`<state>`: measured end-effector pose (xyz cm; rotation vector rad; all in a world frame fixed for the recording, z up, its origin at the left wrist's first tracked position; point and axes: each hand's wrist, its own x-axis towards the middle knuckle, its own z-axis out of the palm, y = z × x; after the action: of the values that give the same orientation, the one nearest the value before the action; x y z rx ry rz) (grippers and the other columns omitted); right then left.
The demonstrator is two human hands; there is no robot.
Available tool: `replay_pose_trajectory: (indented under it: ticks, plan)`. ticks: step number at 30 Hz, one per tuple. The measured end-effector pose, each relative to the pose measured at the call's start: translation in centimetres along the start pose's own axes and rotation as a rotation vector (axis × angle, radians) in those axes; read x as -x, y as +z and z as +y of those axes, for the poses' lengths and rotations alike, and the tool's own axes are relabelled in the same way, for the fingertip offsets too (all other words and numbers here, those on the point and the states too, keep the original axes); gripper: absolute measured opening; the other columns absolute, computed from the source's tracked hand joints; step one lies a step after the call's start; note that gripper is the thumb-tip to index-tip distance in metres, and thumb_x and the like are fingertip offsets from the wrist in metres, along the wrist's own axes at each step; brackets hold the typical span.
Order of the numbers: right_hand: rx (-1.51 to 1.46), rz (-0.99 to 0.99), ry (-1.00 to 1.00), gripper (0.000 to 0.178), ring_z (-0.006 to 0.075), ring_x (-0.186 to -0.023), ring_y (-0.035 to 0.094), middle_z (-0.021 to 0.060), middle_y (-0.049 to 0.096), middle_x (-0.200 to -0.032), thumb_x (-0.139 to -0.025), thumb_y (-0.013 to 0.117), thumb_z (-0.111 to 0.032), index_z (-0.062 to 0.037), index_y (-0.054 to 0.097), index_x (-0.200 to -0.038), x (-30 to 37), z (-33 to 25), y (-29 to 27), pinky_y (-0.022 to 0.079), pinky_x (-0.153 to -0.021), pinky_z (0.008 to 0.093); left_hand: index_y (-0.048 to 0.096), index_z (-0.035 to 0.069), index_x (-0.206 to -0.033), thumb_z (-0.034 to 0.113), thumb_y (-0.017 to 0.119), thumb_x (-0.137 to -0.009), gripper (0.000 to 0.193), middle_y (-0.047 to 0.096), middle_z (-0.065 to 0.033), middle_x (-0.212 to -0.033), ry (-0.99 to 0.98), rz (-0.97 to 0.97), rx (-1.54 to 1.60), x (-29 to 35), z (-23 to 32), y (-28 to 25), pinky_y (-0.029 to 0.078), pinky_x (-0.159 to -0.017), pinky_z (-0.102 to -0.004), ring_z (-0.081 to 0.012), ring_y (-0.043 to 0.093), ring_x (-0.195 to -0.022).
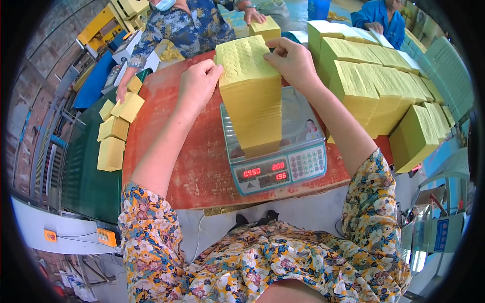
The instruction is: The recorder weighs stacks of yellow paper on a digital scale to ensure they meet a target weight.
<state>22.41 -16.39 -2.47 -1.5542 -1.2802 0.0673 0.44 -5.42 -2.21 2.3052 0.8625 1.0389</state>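
A tall stack of yellow embossed paper (252, 106) stands upright on the glossy platform of a digital weighing scale (278, 166), whose red display is lit. At the stack's top left edge, my left hand (198, 83) is closed in a pinch on the paper. My right hand (294, 61) pinches the top right edge between thumb and fingers. Whether either hand grips a few sheets or the whole stack's edge cannot be made out. The scale rests on a worn red tabletop (166, 131).
Several stacks of yellow paper (399, 96) crowd the right side. Loose yellow bundles (113, 129) lie on a green surface at left. Across the table, a person in camouflage (197, 28) touches a bundle with each hand. Another person in blue (386, 22) works at far right.
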Motion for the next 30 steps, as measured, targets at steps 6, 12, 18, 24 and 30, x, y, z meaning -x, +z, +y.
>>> replay_pose_trajectory:
  ticks: [6, 12, 18, 24, 30]
  plan:
    - [-0.123, 0.200, -0.209, 0.022, 0.0197, -0.071, 0.062, 0.0076, 0.065, -0.080, -0.082, 0.070, -0.015, -0.0028, 0.069, -0.100, 4.5, -4.9, -1.9, 0.052, -0.069, 0.0313, 0.055, 0.000, -0.075, 0.030, 0.060, -0.096, 0.037, 0.052, -0.0085, -0.060, 0.096, 0.184, -0.084, 2.4, 0.0, -1.1, 0.041, -0.054, -0.0352, -0.0141, 0.051, -0.055]
    - [-1.506, -0.677, -0.456, 0.031, 0.0263, -0.055, 0.055, 0.0160, 0.056, -0.069, -0.096, 0.055, -0.009, 0.0061, 0.059, -0.069, 18.3, -12.3, -3.5, 0.039, -0.048, 0.0322, 0.059, 0.007, -0.080, 0.022, 0.058, -0.099, 0.024, 0.058, 0.0007, -0.069, -0.227, 0.191, 0.489, 10.0, 0.5, -3.1, 0.042, -0.056, -0.0220, -0.0058, 0.054, -0.062]
    - [-1.896, -0.494, -0.348, 0.020, 0.0248, -0.058, 0.061, 0.0141, 0.066, -0.077, -0.091, 0.071, -0.015, 0.0049, 0.071, -0.085, 22.8, -14.2, -1.8, 0.046, -0.048, 0.0337, 0.061, 0.006, -0.082, 0.023, 0.056, -0.099, 0.025, 0.061, -0.0019, -0.072, -0.315, 0.228, 0.465, 13.7, -0.1, -3.4, 0.043, -0.059, -0.0217, -0.0076, 0.056, -0.062]
    - [-1.703, -0.799, -0.419, 0.041, 0.0264, -0.051, 0.049, 0.0174, 0.051, -0.065, -0.100, 0.047, -0.011, 0.0043, 0.050, -0.063, 21.7, -13.4, -2.3, 0.031, -0.043, 0.0336, 0.061, 0.005, -0.084, 0.022, 0.056, -0.099, 0.023, 0.062, -0.0029, -0.074, -0.330, 0.244, 0.475, 15.4, -0.9, -4.2, 0.044, -0.060, -0.0224, -0.0081, 0.057, -0.064]
    - [-1.973, -0.562, -0.123, 0.019, 0.0231, -0.058, 0.060, 0.0130, 0.064, -0.074, -0.090, 0.071, -0.012, 0.0055, 0.069, -0.084, 24.4, -14.8, -2.3, 0.044, -0.047, 0.0333, 0.061, 0.005, -0.085, 0.021, 0.056, -0.099, 0.022, 0.063, -0.0040, -0.075, -0.333, 0.248, 0.478, 15.9, -0.6, -4.0, 0.045, -0.060, -0.0231, -0.0087, 0.057, -0.064]
